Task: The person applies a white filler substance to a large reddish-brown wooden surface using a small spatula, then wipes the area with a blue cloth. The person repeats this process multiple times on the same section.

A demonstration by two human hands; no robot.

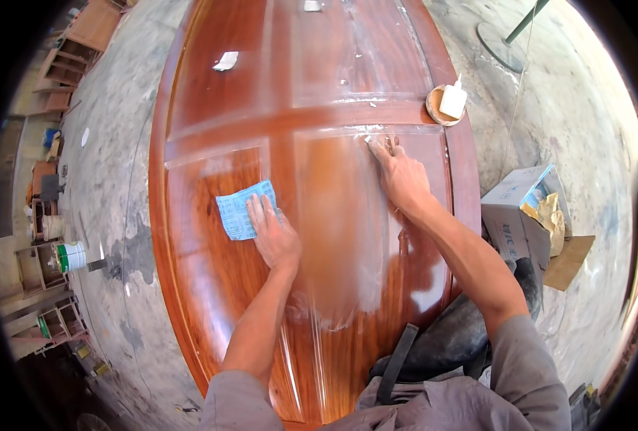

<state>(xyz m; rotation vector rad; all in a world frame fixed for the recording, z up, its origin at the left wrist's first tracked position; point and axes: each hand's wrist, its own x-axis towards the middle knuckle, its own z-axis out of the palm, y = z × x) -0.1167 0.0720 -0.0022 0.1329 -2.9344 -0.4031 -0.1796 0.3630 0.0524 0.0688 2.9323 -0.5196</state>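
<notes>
Your left hand (274,233) presses the blue sandpaper sheet (240,210) under flat, together fingers, while your right hand's (403,176) fingers lie spread on the glossy wooden panel (211,287)

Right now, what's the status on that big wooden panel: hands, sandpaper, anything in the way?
Left hand flat on blue sandpaper sheet. Right hand fingertips on red-brown wooden panel, by a dusty pale patch. Small dish with white bottle at panel's right edge.
</notes>
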